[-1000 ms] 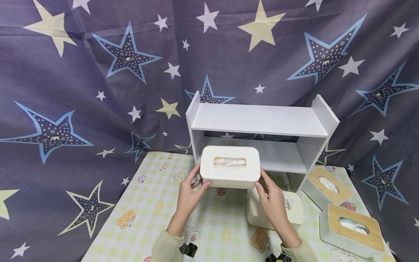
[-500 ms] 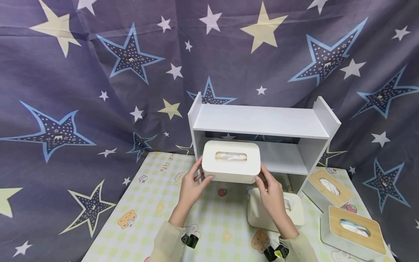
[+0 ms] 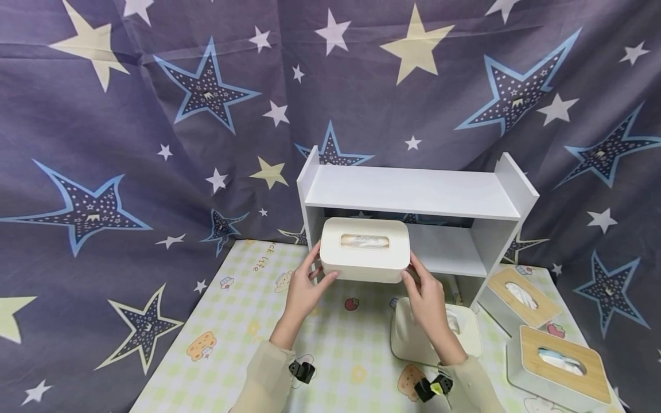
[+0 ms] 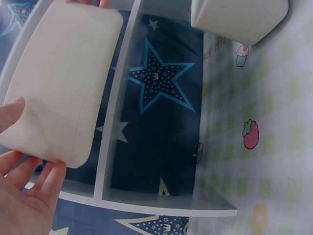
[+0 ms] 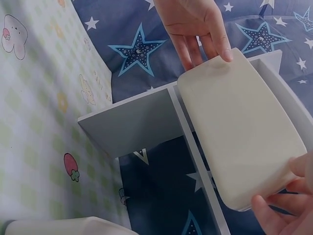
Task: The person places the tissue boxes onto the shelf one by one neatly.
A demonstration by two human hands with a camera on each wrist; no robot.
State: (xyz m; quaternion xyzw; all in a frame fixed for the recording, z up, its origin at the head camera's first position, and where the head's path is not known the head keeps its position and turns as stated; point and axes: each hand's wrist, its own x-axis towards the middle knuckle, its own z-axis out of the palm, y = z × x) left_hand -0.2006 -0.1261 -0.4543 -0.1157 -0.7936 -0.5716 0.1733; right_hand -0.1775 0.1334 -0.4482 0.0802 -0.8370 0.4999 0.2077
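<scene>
A dark curtain (image 3: 124, 115) with stars hangs behind everything. In front of it is a table (image 3: 330, 358) under a checked cloth, and on this table stands a white shelf (image 3: 413, 189). Four boxes come next in size. One cream box (image 3: 365, 256) is up off the table, before the left half of the shelf, at the height of its upper opening; whether it touches the middle board, I cannot tell. Taking this box as the clock's centre, a second box (image 3: 413, 334) of cream colour sits on the table between 4 and 5 o'clock. A wood-topped box (image 3: 517, 308) is between 3 and 4, and another wooden-lid box (image 3: 552, 376) is farther, at 4.

The left hand (image 3: 303, 289), at 8 o'clock, grasps one end of the held box; the right hand (image 3: 427, 298), at 4, grasps the other end.

The smallest are the contents. The held box shows a pale packet (image 3: 364, 241) in its slot. White tissue (image 3: 453, 322) shows in the second box, white tissue also in the wood-topped one, and white and blue in the last.
</scene>
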